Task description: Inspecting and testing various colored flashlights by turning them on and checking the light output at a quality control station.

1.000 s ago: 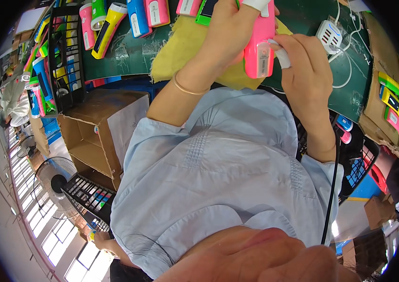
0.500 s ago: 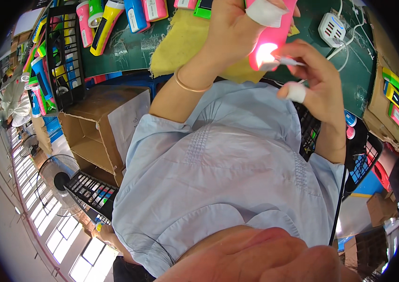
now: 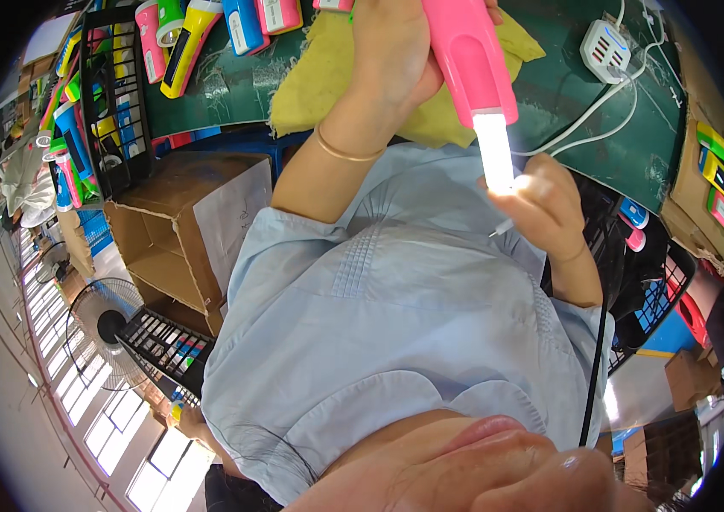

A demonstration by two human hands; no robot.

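Observation:
My left hand (image 3: 392, 55), a bangle on its wrist, is closed round a pink flashlight (image 3: 471, 72) held above the table's near edge. From the flashlight's near end sticks out a long, brightly glowing white light strip (image 3: 493, 147). The fingers of my right hand (image 3: 543, 207) are closed on the tip of that strip, where glare hides some detail. A thin white cable plug (image 3: 502, 229) pokes out below the same hand. Beneath the flashlight lies a yellow cloth (image 3: 319, 72) on the green table (image 3: 217, 98).
A white multi-port USB charger (image 3: 605, 49) with white cables sits at the far right. Several coloured flashlights (image 3: 191, 43) lie at the far left beside a black basket (image 3: 114, 94). Left of my body stands a cardboard box (image 3: 170, 222); more flashlights (image 3: 721, 175) rest in a carton at right.
The light strip has come out of the flashlight's end. My right hand has moved nearer my body and grips the strip's tip. The bandaged left thumb has turned out of sight.

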